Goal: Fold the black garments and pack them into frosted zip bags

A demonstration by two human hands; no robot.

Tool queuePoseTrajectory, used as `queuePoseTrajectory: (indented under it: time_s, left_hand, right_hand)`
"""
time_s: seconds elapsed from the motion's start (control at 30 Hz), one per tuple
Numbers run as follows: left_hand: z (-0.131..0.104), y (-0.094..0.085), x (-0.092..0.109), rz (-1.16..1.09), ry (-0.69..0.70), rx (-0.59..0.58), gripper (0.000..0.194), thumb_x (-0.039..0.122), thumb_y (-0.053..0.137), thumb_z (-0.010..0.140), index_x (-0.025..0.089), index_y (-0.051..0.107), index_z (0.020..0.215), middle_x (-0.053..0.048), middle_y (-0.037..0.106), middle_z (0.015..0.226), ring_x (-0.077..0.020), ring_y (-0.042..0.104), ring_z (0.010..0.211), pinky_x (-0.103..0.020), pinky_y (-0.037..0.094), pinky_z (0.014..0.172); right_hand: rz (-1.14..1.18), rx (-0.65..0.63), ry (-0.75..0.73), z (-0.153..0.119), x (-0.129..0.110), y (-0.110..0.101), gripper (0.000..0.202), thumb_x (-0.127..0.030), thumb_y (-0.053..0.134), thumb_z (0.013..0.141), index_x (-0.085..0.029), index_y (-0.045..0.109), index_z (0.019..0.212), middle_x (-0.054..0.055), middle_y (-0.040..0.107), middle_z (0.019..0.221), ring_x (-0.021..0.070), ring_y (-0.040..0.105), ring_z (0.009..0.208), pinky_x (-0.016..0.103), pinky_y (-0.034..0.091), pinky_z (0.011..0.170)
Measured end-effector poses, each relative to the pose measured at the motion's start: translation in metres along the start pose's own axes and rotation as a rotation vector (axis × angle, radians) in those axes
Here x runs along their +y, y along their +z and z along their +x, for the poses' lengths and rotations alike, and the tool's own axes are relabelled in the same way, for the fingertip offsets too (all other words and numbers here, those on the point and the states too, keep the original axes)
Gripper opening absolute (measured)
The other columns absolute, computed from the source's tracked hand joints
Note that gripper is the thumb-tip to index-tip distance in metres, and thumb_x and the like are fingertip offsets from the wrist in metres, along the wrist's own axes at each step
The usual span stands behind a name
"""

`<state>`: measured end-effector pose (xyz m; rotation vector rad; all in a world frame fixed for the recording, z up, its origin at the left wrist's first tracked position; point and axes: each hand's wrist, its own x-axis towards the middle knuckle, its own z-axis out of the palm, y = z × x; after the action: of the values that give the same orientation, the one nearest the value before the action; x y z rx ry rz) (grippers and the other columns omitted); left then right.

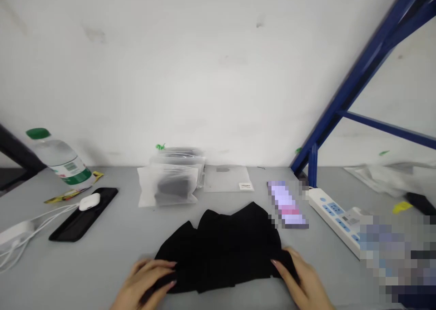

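"Any writing you can read?"
"None. The bottle (56,152) has a green-and-white label (71,168) with a barcode on it, and the flat plastic bag (223,182) has a small white sticker (245,186), its print too small to make out."
"What's in the other bags?"
"The cloudy bags (146,187) just beside it hold something dark, perhaps folded cloth; the plastic blurs it."
"And the hands?"
"Both touch the black cloth (221,246), which lies on the grey table (102,264) in front of the person. The left hand (145,280) is at its left edge, the right hand (301,278) at its right. Each thumb stands apart from the fingers, with cloth between; whether they pinch it, I can't tell."
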<state>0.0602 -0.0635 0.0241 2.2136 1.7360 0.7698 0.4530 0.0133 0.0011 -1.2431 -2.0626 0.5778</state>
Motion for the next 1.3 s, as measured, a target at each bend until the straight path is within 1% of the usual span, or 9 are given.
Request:
queuePoseTrajectory:
  time_s: [0.07,0.17,0.37,0.53,0.63,0.83,0.97,1.13,1.3]
  left_hand:
    - [0.008,0.008,0.006,-0.036,-0.141,0.140,0.022,0.046,0.060,0.089,0.030,0.075,0.092,-0.001,0.076,0.092,-0.0210,0.073,0.087,-0.028,0.061,0.076]
    - [0.016,0.022,0.011,-0.031,-0.297,0.251,0.029,0.055,0.062,0.083,0.028,0.070,0.087,-0.002,0.073,0.085,-0.0240,0.072,0.081,-0.032,0.060,0.070]
    - [0.027,0.026,0.012,0.087,-0.489,0.220,0.041,0.051,0.062,0.076,0.023,0.060,0.107,-0.006,0.069,0.087,-0.0307,0.071,0.078,-0.040,0.056,0.063]
    - [0.058,-0.001,0.017,0.017,-0.331,0.071,0.061,0.036,0.071,0.065,0.025,0.059,0.125,-0.010,0.064,0.121,-0.0343,0.062,0.111,-0.050,0.052,0.090]
    - [0.091,-0.010,0.025,-0.218,-0.274,-0.047,0.051,0.042,0.067,0.078,0.027,0.060,0.126,-0.009,0.065,0.126,-0.0294,0.062,0.117,-0.042,0.053,0.092]
    - [0.151,0.012,0.034,-0.359,-0.210,-0.171,0.047,0.041,0.076,0.070,0.021,0.069,0.112,-0.007,0.073,0.096,-0.0255,0.069,0.083,-0.034,0.054,0.071]
    - [0.171,0.023,0.032,-0.358,-0.157,-0.231,0.020,0.030,0.078,0.062,0.020,0.071,0.079,0.003,0.060,0.062,-0.0188,0.058,0.059,-0.028,0.045,0.055]
    - [0.161,0.012,0.048,-0.346,-0.099,-0.136,0.010,0.017,0.063,0.071,0.022,0.064,0.080,-0.002,0.068,0.089,-0.0224,0.063,0.088,-0.034,0.048,0.079]
    - [0.102,0.013,0.071,-0.038,0.146,0.022,0.027,0.003,0.053,0.072,0.025,0.061,0.085,0.001,0.070,0.104,-0.0235,0.061,0.106,-0.042,0.039,0.096]
  right_hand:
    - [-0.035,0.103,0.062,0.006,-0.003,0.008,0.025,-0.037,0.047,0.098,-0.022,0.061,0.083,0.006,0.068,0.078,0.0219,0.068,0.072,0.031,0.059,0.065]
    - [-0.150,0.199,0.060,0.008,0.001,0.019,0.018,-0.039,0.051,0.095,-0.021,0.057,0.093,0.007,0.065,0.080,0.0244,0.067,0.074,0.034,0.058,0.063]
    - [-0.338,0.242,0.005,0.004,0.003,0.021,0.044,-0.030,0.054,0.089,-0.018,0.045,0.130,0.016,0.059,0.113,0.0323,0.063,0.101,0.049,0.055,0.083]
    - [-0.307,0.033,-0.003,0.045,-0.012,-0.006,0.070,-0.026,0.064,0.078,-0.026,0.038,0.143,0.013,0.042,0.141,0.0355,0.044,0.129,0.056,0.042,0.103]
    - [-0.170,-0.123,0.037,0.091,-0.015,-0.022,0.047,-0.034,0.058,0.088,-0.022,0.049,0.132,0.012,0.055,0.131,0.0281,0.050,0.126,0.047,0.041,0.105]
    - [-0.390,-0.469,0.050,0.158,-0.021,-0.024,0.039,-0.022,0.081,0.066,-0.022,0.067,0.102,0.007,0.068,0.105,0.0312,0.058,0.107,0.049,0.042,0.094]
    - [-0.434,-0.496,0.036,0.168,-0.028,-0.024,0.025,-0.020,0.085,0.058,-0.020,0.065,0.073,0.006,0.065,0.092,0.0334,0.057,0.103,0.043,0.042,0.086]
    - [-0.413,-0.413,-0.012,0.146,-0.037,-0.036,0.017,-0.009,0.065,0.073,-0.021,0.058,0.083,0.001,0.063,0.084,0.0207,0.057,0.080,0.032,0.040,0.074]
    - [-0.513,-0.131,-0.301,0.082,-0.032,-0.042,0.023,-0.002,0.052,0.073,-0.019,0.057,0.088,0.006,0.060,0.090,0.0241,0.052,0.084,0.038,0.040,0.076]
